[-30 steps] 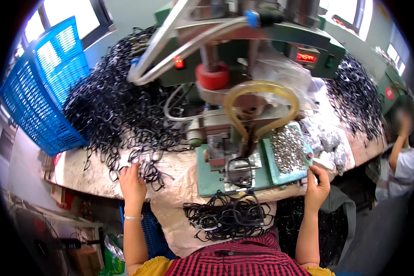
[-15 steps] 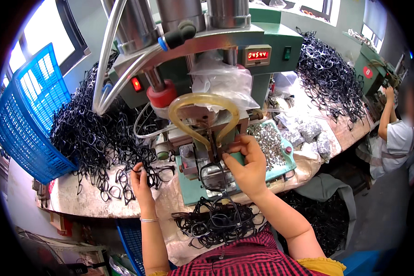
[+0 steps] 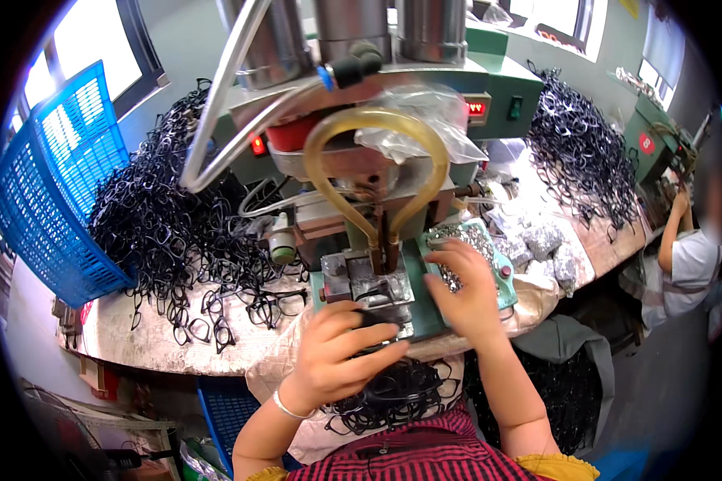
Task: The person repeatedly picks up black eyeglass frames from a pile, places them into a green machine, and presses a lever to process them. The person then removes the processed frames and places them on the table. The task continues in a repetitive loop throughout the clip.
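Observation:
My left hand (image 3: 341, 353) is at the front of the green press (image 3: 429, 309), its fingers bent over a black eyeglass frame (image 3: 369, 321) at the metal fixture (image 3: 377, 289). Those fingers hide much of the frame, and motion blurs it. To the right, my right hand (image 3: 467, 293) hovers by a pale green tray (image 3: 505, 295) of small metal pieces (image 3: 473, 234). Its thumb and fingers are apart, and nothing shows between them. Above the fixture, a yellowish hose loop (image 3: 441, 172) runs down to two narrow metal tips.
Black eyeglass frames (image 3: 397, 393) lie in front of me, with bigger heaps at left (image 3: 160, 216) and far right (image 3: 578, 152). A blue basket (image 3: 56, 192) leans at the left. Filled plastic bags (image 3: 544, 235) sit beyond the tray. Another person (image 3: 690, 264) works at far right.
My left hand has come from the left heap to the frame at the fixture. My right hand has left the fixture and moved right to the tray. The view has shifted slightly.

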